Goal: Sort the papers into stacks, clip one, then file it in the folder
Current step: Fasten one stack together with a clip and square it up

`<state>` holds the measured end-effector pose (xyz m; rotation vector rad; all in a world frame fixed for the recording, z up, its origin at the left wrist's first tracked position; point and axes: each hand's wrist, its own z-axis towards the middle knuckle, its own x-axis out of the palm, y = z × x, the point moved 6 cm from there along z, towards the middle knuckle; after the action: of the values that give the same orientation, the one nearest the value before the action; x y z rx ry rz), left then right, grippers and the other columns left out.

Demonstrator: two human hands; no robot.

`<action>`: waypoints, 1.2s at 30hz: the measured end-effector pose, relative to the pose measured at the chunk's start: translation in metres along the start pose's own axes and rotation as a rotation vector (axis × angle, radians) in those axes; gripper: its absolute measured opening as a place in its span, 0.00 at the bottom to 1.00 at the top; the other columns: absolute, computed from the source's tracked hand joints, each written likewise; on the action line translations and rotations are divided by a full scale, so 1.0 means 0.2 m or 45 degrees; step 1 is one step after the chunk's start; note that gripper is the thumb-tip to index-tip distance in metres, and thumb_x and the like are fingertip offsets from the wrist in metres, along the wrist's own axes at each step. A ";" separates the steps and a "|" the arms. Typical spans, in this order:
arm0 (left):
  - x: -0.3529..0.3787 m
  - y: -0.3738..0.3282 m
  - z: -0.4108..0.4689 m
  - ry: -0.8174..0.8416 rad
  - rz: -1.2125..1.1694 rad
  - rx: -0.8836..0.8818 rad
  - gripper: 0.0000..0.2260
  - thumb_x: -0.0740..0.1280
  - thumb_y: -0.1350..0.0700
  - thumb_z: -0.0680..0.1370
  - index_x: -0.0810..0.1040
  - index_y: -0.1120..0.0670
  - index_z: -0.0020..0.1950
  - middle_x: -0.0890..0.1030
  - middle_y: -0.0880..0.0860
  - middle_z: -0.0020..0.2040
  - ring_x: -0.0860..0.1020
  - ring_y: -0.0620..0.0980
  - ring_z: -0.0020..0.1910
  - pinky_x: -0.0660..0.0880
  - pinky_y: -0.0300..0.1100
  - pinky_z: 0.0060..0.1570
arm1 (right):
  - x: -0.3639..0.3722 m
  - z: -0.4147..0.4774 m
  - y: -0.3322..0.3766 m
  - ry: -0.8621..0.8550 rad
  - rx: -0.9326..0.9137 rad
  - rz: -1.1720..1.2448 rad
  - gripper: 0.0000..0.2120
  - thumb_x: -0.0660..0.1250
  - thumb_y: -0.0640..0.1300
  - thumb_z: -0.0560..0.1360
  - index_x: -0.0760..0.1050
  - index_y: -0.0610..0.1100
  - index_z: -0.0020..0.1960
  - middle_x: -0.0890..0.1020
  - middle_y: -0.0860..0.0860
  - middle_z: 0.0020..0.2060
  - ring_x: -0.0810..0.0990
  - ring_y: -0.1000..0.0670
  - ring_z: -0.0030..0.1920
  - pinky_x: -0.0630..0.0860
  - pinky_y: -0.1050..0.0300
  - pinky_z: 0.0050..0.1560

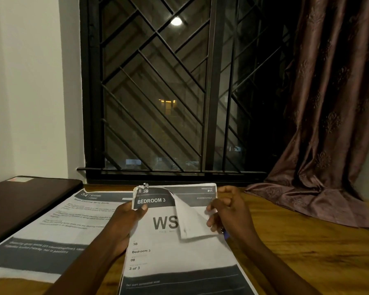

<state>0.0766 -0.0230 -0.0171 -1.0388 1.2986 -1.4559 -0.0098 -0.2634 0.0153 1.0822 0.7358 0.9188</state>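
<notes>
Two hands work the Bedroom 3 stack (179,252) on the worktop (307,241). The left hand (124,222) pinches its far-left corner to steady it, while the right hand (230,209) has its fingers (213,207) curled, holding back the top sheet (192,222) — probably to check the pages.

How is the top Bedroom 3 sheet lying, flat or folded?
Partly folded: the top sheet has its upper right corner curled down over the WS heading, baring the page beneath.
</notes>
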 end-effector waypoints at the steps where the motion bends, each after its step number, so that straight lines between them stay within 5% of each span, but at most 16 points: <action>1: 0.00 0.00 0.00 0.004 -0.001 -0.002 0.08 0.65 0.57 0.81 0.77 0.59 0.56 0.86 0.58 0.43 0.86 0.57 0.40 0.79 0.45 0.36 | -0.02 0.01 -0.01 -0.129 0.003 -0.085 0.09 0.66 0.41 0.77 0.70 0.41 0.55 0.80 0.45 0.36 0.80 0.48 0.32 0.75 0.59 0.29; 5: 0.02 0.00 -0.01 0.004 -0.058 -0.036 0.04 0.65 0.59 0.81 0.77 0.58 0.52 0.86 0.60 0.43 0.85 0.55 0.35 0.78 0.45 0.34 | -0.05 0.01 0.01 -0.327 -0.140 -0.406 0.16 0.74 0.47 0.71 0.69 0.48 0.52 0.76 0.52 0.44 0.76 0.51 0.45 0.70 0.63 0.40; 10: 0.02 -0.01 -0.01 0.009 -0.069 -0.006 0.04 0.65 0.59 0.80 0.78 0.58 0.52 0.86 0.57 0.41 0.85 0.55 0.36 0.78 0.46 0.36 | -0.06 0.01 0.04 -0.326 -0.262 -0.291 0.10 0.72 0.37 0.71 0.73 0.47 0.39 0.79 0.51 0.36 0.77 0.54 0.37 0.72 0.71 0.34; 16: 0.02 0.00 -0.01 0.037 -0.091 -0.007 0.06 0.64 0.60 0.80 0.78 0.60 0.56 0.86 0.60 0.45 0.86 0.58 0.41 0.79 0.48 0.40 | -0.08 0.00 0.07 -0.407 -0.313 -0.350 0.13 0.70 0.34 0.72 0.72 0.48 0.49 0.78 0.55 0.37 0.77 0.55 0.39 0.70 0.68 0.36; 21: 0.02 0.00 -0.01 0.031 -0.097 -0.013 0.06 0.65 0.60 0.80 0.78 0.60 0.56 0.86 0.60 0.46 0.85 0.59 0.42 0.79 0.50 0.42 | -0.07 -0.03 0.10 -0.387 -0.416 -0.383 0.15 0.69 0.35 0.73 0.71 0.53 0.38 0.78 0.59 0.35 0.78 0.58 0.38 0.72 0.65 0.38; 26: 0.01 -0.01 -0.02 0.035 -0.136 -0.024 0.09 0.66 0.59 0.80 0.77 0.60 0.58 0.85 0.62 0.50 0.84 0.64 0.48 0.77 0.62 0.55 | -0.07 -0.02 0.12 -0.335 -0.516 -0.475 0.09 0.74 0.35 0.69 0.76 0.47 0.39 0.75 0.53 0.53 0.74 0.55 0.53 0.72 0.64 0.51; 29: 0.02 -0.01 -0.02 0.056 -0.138 -0.013 0.08 0.66 0.60 0.79 0.77 0.60 0.58 0.85 0.61 0.49 0.85 0.62 0.46 0.80 0.57 0.49 | -0.05 -0.03 0.12 -0.130 -0.447 -0.361 0.12 0.68 0.31 0.72 0.76 0.46 0.36 0.81 0.51 0.41 0.79 0.57 0.42 0.76 0.65 0.43; 33: 0.02 -0.02 -0.03 0.030 -0.143 -0.015 0.06 0.65 0.61 0.80 0.78 0.60 0.55 0.86 0.59 0.43 0.86 0.57 0.39 0.80 0.46 0.32 | -0.02 -0.04 0.06 -0.034 -0.149 0.117 0.07 0.69 0.43 0.74 0.71 0.46 0.49 0.81 0.43 0.35 0.80 0.48 0.28 0.77 0.58 0.27; 36: 0.02 -0.02 -0.03 0.020 -0.125 -0.015 0.06 0.65 0.60 0.81 0.78 0.59 0.56 0.86 0.59 0.45 0.85 0.59 0.41 0.80 0.49 0.39 | -0.04 0.00 0.02 -0.222 -0.094 -0.246 0.16 0.71 0.45 0.73 0.67 0.50 0.55 0.79 0.48 0.36 0.79 0.52 0.33 0.73 0.61 0.31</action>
<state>0.0700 -0.0258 -0.0143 -1.1145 1.2842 -1.5339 -0.0144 -0.2692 0.0190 0.9933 0.6445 0.6727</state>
